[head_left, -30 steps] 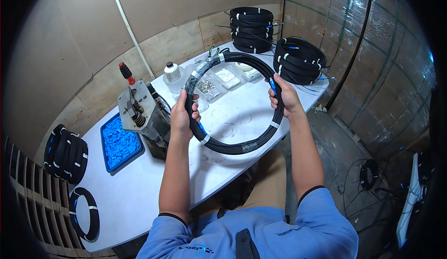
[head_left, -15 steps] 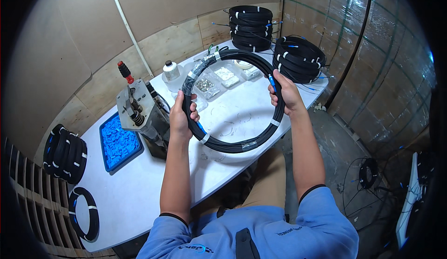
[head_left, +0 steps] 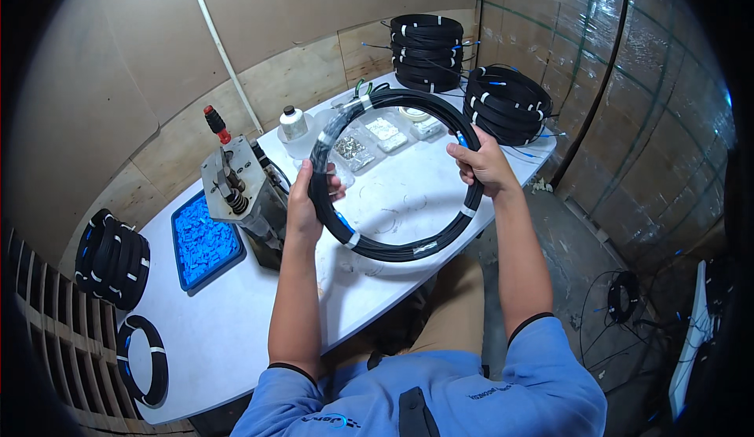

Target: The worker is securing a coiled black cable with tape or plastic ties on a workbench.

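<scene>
Coiled black cable (head_left: 393, 245), bound with white ties into one big hoop, hangs in the air above the white table (head_left: 228, 319), tilted so its far arc rises toward the small parts trays (head_left: 365, 142). Left hand (head_left: 302, 201) is wrapped closed round the hoop's left side, beside the grey bench tool (head_left: 239, 190), and right hand (head_left: 483, 166) is clamped round its right side. The hands sit almost opposite each other across the ring, equally close, the right slightly farther from the body.
</scene>
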`<control>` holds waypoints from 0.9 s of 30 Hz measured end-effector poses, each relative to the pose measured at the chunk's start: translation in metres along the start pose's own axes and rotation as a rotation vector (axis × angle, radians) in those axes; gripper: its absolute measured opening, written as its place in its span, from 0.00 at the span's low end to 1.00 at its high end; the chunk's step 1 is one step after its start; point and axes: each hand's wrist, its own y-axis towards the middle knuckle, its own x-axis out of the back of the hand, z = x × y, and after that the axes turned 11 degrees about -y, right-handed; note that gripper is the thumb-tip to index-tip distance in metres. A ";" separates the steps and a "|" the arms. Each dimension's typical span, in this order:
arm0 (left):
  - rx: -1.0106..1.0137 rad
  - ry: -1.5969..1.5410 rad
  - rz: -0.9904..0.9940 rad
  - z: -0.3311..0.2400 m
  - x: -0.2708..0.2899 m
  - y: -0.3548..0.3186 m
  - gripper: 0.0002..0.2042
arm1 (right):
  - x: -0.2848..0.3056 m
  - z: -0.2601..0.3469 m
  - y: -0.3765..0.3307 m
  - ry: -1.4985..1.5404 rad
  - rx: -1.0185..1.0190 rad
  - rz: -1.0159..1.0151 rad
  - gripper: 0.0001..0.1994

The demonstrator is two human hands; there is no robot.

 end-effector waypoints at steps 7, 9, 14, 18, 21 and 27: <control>-0.218 0.596 0.219 -0.040 -0.034 0.019 0.33 | -0.004 0.064 0.015 -0.650 0.210 0.333 0.22; -0.179 0.726 0.304 -0.042 -0.048 0.020 0.32 | -0.015 0.073 0.026 -0.710 0.248 0.383 0.19; -0.073 1.089 0.333 -0.038 -0.090 0.020 0.17 | -0.025 0.104 0.040 -0.900 0.239 0.608 0.18; -0.010 0.946 0.231 -0.036 -0.083 0.021 0.12 | -0.034 0.113 0.048 -1.000 0.268 0.571 0.21; -0.002 0.670 0.204 -0.034 -0.070 0.022 0.09 | -0.027 0.105 0.052 -0.994 0.552 0.433 0.24; 0.022 0.229 0.076 -0.033 -0.032 0.028 0.08 | 0.014 0.062 0.040 -0.237 0.109 0.080 0.23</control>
